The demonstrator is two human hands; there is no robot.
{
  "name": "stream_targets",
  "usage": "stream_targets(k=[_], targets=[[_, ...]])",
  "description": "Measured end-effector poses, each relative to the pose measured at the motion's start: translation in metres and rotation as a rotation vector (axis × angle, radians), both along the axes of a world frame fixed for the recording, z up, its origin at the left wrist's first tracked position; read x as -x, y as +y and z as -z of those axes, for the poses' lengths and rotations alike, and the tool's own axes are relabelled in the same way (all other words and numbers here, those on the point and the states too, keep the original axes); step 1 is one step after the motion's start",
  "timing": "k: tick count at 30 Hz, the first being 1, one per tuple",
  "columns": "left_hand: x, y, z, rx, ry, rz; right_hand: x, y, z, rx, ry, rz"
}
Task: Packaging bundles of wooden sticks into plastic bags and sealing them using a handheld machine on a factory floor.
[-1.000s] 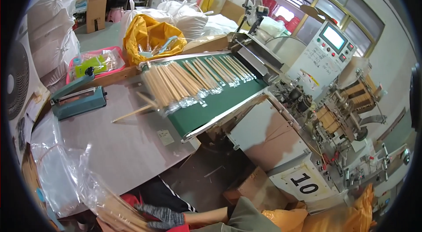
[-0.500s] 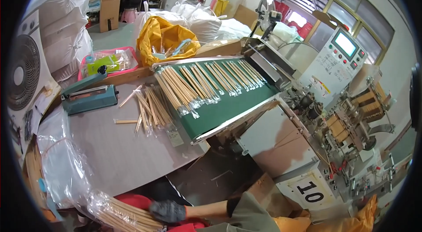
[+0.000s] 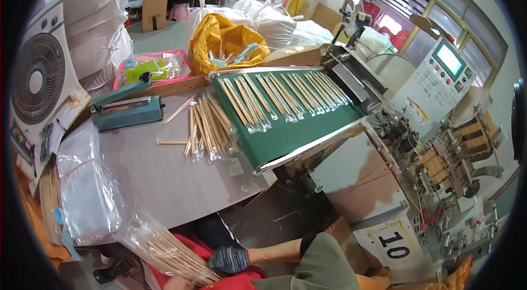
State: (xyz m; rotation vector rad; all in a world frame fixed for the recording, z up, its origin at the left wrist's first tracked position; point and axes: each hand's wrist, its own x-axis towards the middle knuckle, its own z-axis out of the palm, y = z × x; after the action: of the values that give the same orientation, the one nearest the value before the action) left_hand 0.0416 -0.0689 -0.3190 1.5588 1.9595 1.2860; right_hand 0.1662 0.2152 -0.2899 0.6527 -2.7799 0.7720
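Note:
A clear plastic bag full of wooden chopsticks (image 3: 170,249) slants across my lap at the lower edge. My right hand (image 3: 229,260), in a dark grey knitted glove, lies closed against its right side, the fingers partly hidden. Bare skin of what appears to be my left hand (image 3: 178,283) shows as a blur under the bag's lower end; its fingers cannot be made out. Above, a loose pile of wrapped chopsticks (image 3: 206,130) rests on the grey table (image 3: 159,180). More wrapped chopsticks (image 3: 288,95) lie in slanting groups on the green conveyor belt (image 3: 291,139).
A stack of clear bags (image 3: 90,202) lies at the table's left edge, below a teal hand sealer (image 3: 127,116). Behind stand a pink basket (image 3: 186,59) and a yellow sack (image 3: 206,37). A fan (image 3: 37,81) is left; a machine with a control panel (image 3: 433,84) stands right.
The view has shifted, moving the scene right and slightly up. The bag's upper end has swung up. At the belt's left end the chopsticks have thinned, with more against the table pile.

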Motion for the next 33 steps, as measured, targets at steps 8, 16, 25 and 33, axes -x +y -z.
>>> stream_targets(k=[8,16,25,33], targets=[[0.153,0.106,-0.261,-0.616,-0.330,-0.617,0.183,0.084,-0.196,0.670,0.262,0.116],[0.205,0.159,-0.251,-0.714,-0.640,-0.187,0.221,0.313,-0.034,0.338,-0.250,1.487],[0.215,0.137,-0.245,-0.807,-0.882,-0.082,0.229,0.212,-0.053,0.147,-0.391,1.233],[0.189,0.093,-0.227,-0.926,-0.951,-0.838,0.199,0.236,-0.052,0.062,-0.100,1.260]])
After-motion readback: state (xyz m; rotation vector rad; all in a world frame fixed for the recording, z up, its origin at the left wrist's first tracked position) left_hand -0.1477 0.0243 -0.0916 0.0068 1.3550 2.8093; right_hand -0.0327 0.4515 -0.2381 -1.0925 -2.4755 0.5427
